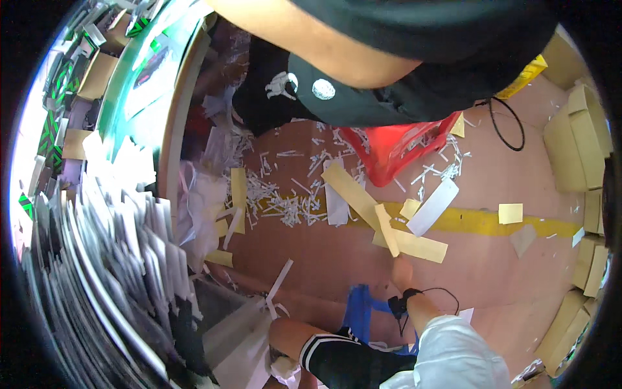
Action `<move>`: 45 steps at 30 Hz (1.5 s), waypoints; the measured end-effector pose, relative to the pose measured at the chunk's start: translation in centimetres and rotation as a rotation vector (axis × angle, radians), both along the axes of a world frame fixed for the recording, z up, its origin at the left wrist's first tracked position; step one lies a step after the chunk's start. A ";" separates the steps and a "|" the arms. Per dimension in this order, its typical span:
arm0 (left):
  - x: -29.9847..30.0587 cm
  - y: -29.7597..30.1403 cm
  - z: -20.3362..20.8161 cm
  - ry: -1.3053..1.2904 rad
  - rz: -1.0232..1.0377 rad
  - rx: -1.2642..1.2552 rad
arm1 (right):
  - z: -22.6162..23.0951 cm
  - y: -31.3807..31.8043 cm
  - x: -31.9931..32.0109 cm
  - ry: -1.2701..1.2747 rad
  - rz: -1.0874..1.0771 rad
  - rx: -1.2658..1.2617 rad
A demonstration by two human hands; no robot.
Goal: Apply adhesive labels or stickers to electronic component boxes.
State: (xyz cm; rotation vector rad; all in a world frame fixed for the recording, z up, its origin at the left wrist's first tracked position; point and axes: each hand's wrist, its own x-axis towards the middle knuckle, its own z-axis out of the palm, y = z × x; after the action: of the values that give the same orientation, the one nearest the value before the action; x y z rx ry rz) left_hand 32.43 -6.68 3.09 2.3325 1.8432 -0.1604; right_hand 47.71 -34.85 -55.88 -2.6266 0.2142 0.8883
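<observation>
My right hand reaches low over the floor from a white sleeve, a black strap with a cable around its wrist. Its fingers are closed at the near end of a narrow tan cardboard strip. That strip tilts up and to the left, across a wider tan cardboard strip lying on the floor. Another long tan strip and a pale grey strip lie just beyond. My left hand does not show. My bent knee and black shorts with white stripes are at the lower edge.
A person in dark clothes is at the top, by a red plastic stool. White paper scraps litter the floor. A tall stack of thin sheets stands left, near a green-topped table. Cardboard boxes line the right; a blue stool is near me.
</observation>
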 end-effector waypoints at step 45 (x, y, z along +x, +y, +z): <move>-25.0 -8.4 2.4 -2.046 0.141 -0.406 | 58.7 14.4 -21.5 0.408 1.262 1.436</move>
State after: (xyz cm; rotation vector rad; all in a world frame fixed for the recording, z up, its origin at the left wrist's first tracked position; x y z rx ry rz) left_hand 7.47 -15.12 5.51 0.8635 0.6167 1.1928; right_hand 26.16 -20.46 2.84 -0.9653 -1.4977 1.1654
